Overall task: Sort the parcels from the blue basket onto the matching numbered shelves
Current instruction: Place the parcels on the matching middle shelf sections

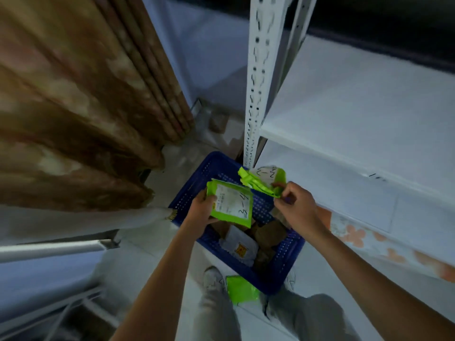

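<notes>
Head view: over the blue basket point(290, 264), the left hand point(200, 209) grips a green parcel marked 3-4 point(231, 203). At two o'clock from it, the right hand point(296, 206) pinches a second green parcel point(264, 182).

A brown patterned curtain point(81, 107) hangs in folds at the left, reaching a pale tiled floor point(157, 239). Behind it stands a bluish-white wall point(197, 45). The light is dim and cool.

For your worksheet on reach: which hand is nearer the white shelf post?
Right. The right hand sits just below the post's foot, holding a green parcel; the left hand is farther left.
</notes>
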A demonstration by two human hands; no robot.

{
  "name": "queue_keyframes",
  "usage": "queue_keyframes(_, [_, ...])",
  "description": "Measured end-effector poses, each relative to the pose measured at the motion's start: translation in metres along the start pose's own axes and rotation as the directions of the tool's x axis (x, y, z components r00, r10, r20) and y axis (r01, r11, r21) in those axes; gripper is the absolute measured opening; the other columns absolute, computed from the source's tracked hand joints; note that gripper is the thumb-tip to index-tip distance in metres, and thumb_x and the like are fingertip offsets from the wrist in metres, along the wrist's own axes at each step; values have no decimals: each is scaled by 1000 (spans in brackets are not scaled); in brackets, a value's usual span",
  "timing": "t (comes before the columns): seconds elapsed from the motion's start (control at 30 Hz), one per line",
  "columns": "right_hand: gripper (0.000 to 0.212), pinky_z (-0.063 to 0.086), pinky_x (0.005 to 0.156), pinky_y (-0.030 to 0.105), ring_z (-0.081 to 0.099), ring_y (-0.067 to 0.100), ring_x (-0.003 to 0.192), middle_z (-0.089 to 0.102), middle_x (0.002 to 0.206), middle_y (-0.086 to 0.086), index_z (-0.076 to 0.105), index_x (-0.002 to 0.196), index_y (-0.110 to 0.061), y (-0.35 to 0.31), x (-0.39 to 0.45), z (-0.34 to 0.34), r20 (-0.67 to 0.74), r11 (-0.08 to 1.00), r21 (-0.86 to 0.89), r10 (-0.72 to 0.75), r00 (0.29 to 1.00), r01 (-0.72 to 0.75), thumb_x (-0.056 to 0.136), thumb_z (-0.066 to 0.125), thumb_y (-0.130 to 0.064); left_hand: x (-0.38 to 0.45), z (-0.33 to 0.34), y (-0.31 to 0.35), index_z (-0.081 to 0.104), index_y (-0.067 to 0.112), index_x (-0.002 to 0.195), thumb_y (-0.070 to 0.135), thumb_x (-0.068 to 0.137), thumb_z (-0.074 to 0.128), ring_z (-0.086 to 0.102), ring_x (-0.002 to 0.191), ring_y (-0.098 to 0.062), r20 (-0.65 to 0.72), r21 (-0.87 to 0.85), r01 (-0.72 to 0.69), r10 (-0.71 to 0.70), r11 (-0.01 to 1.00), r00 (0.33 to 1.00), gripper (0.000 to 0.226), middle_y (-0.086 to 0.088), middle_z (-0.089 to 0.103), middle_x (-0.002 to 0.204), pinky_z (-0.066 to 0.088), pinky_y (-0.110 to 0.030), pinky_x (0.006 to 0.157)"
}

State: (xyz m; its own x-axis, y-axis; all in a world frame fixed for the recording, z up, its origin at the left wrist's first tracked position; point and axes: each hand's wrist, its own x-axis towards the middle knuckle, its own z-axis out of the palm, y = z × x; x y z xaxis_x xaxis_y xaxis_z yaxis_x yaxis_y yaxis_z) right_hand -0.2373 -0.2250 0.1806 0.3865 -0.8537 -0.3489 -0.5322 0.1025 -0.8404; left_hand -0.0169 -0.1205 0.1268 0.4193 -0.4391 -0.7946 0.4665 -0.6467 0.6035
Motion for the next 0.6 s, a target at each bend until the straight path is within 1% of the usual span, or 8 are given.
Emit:
queue_keyframes(0.1, [21,47,80,24,65,10,99,71,105,-2,54,70,-12,-65,-30,-35,58,994,111,1,998,-7,82,64,3,-66,-3,37,59,20,121,16,102,51,65,107,-29,127,-123,-14,29,992,991,21,-13,66,119,58,-49,82])
queue_keyframes(0.17, [11,47,79,39,64,25,95,70,102,15,65,73,-18,-102,-47,-55,53,970,234,48,997,-60,83,60,-16,-100,-4,59,62,20,112,14,101,53,68,104,-28,181,-192,-31,67,981,981,16,-12,69,115,59,-47,77])
queue_keyframes(0.2, [14,49,78,44,64,27,92,70,96,13,67,73,-18,-118,-55,-64,21,953,295,66,998,-69,83,60,-26,-113,-4,69,64,21,110,14,101,53,69,102,-27,203,-210,-48,92,977,975,15,-12,70,114,59,-47,77])
queue_keyframes(0.27, [27,47,70,36,62,14,76,65,75,-1,63,73,-13,-144,-71,-78,-106,945,326,69,992,-31,89,66,-34,-133,-6,88,63,20,108,14,102,53,71,99,-25,232,-212,-95,145,973,962,13,-11,71,113,58,-46,76])
queue_keyframes(0.3, [27,45,64,31,58,10,69,62,70,-4,61,75,-10,-154,-78,-84,-163,936,351,68,984,-6,90,71,-30,-141,-6,97,62,18,108,13,102,53,70,98,-25,239,-208,-119,168,971,956,12,-12,70,112,58,-44,75])
queue_keyframes(0.37, [23,52,61,29,64,12,73,65,83,0,59,86,-9,-164,-88,-93,-198,894,449,105,975,-5,82,80,-15,-151,-7,113,59,14,113,13,103,52,69,100,-28,242,-217,-145,197,965,950,13,-13,68,114,57,-45,75])
queue_keyframes(0.5, [62,59,82,53,73,32,95,70,112,17,51,126,-9,-174,-107,-110,-81,736,663,250,965,-135,74,82,3,-170,0,142,57,15,112,14,103,52,68,94,-29,274,-190,-203,251,960,928,11,-12,68,109,57,-45,74])
queue_keyframes(0.6, [39,60,80,51,72,37,97,70,114,27,61,123,10,-182,-124,-126,-13,628,756,297,955,-185,85,69,4,-178,6,161,58,14,108,15,99,58,72,86,-27,315,-154,-252,289,956,904,9,-15,69,112,60,-43,69])
